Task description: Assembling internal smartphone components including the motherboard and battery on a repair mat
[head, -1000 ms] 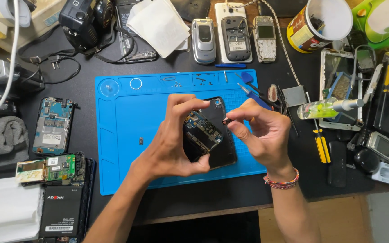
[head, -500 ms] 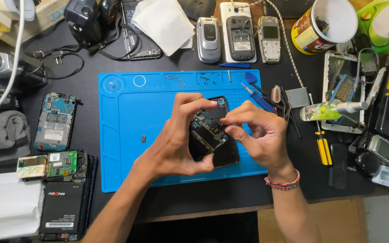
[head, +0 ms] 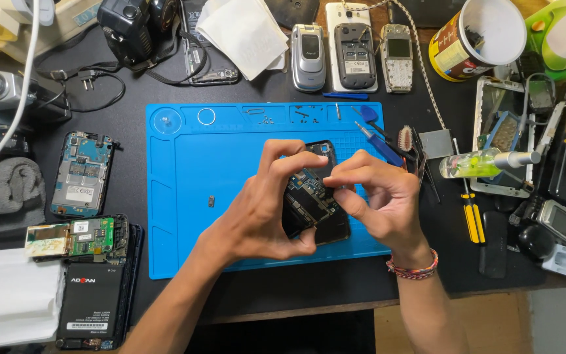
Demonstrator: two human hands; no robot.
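Note:
A black opened phone (head: 314,203) with its circuit board exposed is held just above the blue repair mat (head: 230,170). My left hand (head: 264,210) grips the phone by its left side and lower edge. My right hand (head: 378,200) is at the phone's right side, thumb and forefinger pinched together over the upper part of the board. Whether a small part sits between those fingertips I cannot tell. The phone's lower right corner is hidden behind my right palm.
A tiny dark part (head: 211,201) lies on the mat. Blue screwdriver (head: 378,141) and yellow screwdriver (head: 471,216) lie right of it. Several old phones (head: 352,56) line the back; stripped phones (head: 81,174) and a battery (head: 90,305) lie left. A cup (head: 476,36) stands back right.
My right thumb and forefinger have shifted a little left onto the top of the board. The left hand keeps its grip on the phone.

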